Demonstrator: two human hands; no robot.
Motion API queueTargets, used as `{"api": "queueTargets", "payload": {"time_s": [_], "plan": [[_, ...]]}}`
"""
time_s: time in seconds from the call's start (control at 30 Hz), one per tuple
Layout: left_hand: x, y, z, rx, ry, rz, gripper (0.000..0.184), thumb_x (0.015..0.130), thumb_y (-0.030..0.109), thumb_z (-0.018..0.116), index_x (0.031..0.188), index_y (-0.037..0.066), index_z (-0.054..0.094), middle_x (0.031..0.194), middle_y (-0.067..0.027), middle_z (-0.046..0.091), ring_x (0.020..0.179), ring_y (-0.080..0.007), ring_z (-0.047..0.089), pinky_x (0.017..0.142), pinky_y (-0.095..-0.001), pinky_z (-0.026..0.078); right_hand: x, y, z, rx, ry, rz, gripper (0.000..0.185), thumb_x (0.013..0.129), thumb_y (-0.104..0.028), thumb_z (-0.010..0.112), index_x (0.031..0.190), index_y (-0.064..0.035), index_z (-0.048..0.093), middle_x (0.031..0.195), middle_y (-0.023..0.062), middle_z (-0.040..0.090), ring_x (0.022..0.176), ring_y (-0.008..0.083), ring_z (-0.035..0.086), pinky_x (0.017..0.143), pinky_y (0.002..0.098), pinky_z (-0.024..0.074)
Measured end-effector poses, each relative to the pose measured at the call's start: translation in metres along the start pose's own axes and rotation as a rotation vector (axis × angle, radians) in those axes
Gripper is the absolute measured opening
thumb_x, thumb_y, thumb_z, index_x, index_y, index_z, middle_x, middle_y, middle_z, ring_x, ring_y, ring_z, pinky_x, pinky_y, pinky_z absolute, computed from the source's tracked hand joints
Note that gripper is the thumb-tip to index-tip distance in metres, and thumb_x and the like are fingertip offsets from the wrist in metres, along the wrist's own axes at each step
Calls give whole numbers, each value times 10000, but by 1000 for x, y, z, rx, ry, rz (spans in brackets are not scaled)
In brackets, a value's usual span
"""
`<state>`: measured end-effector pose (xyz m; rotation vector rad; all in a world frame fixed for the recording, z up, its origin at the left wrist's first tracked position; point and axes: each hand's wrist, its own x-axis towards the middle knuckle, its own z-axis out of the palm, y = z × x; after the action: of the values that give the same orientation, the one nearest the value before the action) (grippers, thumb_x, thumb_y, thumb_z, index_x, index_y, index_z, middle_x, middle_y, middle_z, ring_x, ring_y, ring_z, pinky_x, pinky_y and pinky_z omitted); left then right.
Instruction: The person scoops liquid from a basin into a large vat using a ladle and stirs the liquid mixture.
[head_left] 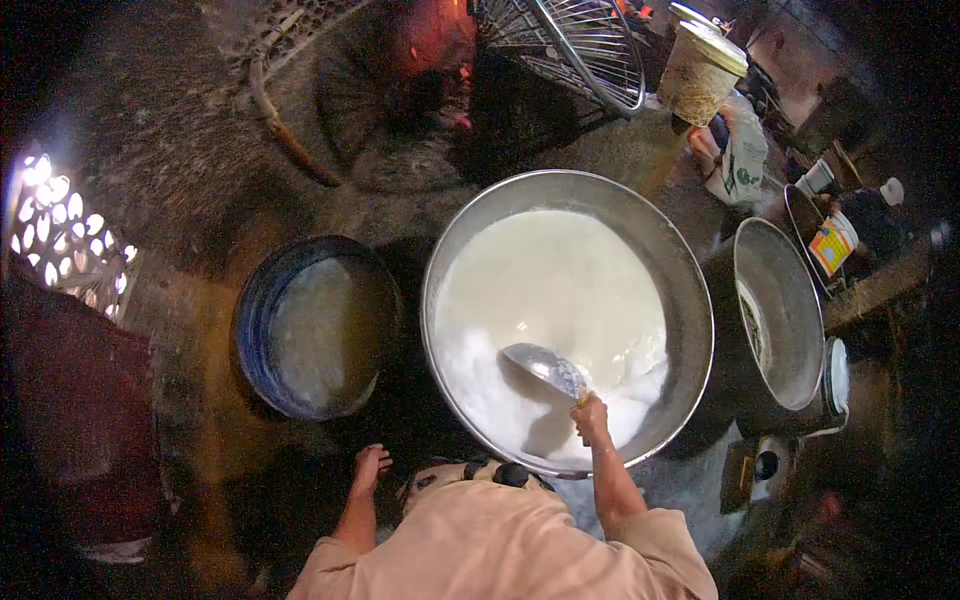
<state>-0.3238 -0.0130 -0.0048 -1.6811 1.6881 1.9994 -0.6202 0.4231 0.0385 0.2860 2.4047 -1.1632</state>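
Ladle over milky liquid, right hand clamped on its handle.
Ladle is inside the rim of the large metal pan, bowl above the milky liquid, near the white foam; contact unclear. Right hand closed round the handle. Left hand outside the pan, fingers apart and loosely bent, nearest the blue-sided tub. Second metal pan on the right.

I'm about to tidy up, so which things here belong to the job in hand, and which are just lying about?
In use:
- ladle, in the right hand
- big pan of white liquid

Seemingly lying about:
- blue tub, liquid inside
- metal basin
- barred metal frame
- pale bucket
- plastic bag
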Motion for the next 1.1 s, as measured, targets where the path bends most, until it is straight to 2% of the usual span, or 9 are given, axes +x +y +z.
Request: {"api": "queueTargets", "payload": {"time_s": [0.37,0.43,0.57,0.67,0.7,0.8,0.87,0.9,1.1], "plan": [[-10,35,76,26,-40,-75,369,835,206,517,1169,51,528,936,-105,648,723,-218,648,619,-367,494,-42,-66,-92,118,-241,51,318,669,-35,623,962,8,508,745,127,603,532,190,616,439,349,524],[5,30,59,9,-48,-67,382,828,207,526,1176,48,525,936,-108,649,712,-221,646,616,-370,494,-43,-111,-121,58,-335,-29,415,691,-20,635,1082,-14,497,729,99,594,487,171,568,400,309,501],[16,7,36,-88,-12,-69,407,812,217,555,1177,41,520,935,-111,642,715,-231,637,618,-380,494,-4,-183,-139,-175,-158,-338,323,716,-52,679,994,1,525,624,90,580,460,140,546,400,315,456],[39,-17,11,-134,-2,-11,411,794,242,585,1156,56,525,947,-111,629,775,-241,627,623,-396,487,44,-217,-84,-388,118,-657,358,676,-107,620,1005,12,545,757,242,608,720,424,593,662,430,504],[48,-30,0,-142,-6,24,412,787,253,596,1148,65,528,952,-111,624,801,-246,624,625,-401,484,54,-225,-64,-434,125,-505,322,684,-100,600,994,-19,572,842,247,619,797,429,595,696,469,499],[46,-61,-27,-252,-146,133,404,766,284,621,1120,102,554,974,-100,612,860,-244,596,641,-409,473,74,-225,-24,-476,121,-449,274,700,-61,555,971,-76,590,906,243,617,864,426,592,715,495,491],[14,-40,-22,-222,-2,-65,381,751,294,633,1084,118,581,972,-81,613,854,-242,581,655,-406,468,90,-200,-12,-605,45,-483,289,702,-47,543,986,-73,591,897,229,622,869,411,600,724,493,496],[2,-33,-24,-207,70,-167,370,743,299,639,1066,126,594,971,-71,614,851,-240,574,662,-405,465,81,-200,-14,-648,-24,-484,368,689,-32,550,1043,-118,597,908,199,628,886,389,606,731,474,504],[-21,-41,-26,-284,17,-32,281,741,245,625,988,111,626,906,-43,629,834,-232,568,660,-410,461,62,-144,-28,-728,-28,-402,562,663,-16,562,1177,-244,563,957,154,637,898,367,612,739,445,515]]}}
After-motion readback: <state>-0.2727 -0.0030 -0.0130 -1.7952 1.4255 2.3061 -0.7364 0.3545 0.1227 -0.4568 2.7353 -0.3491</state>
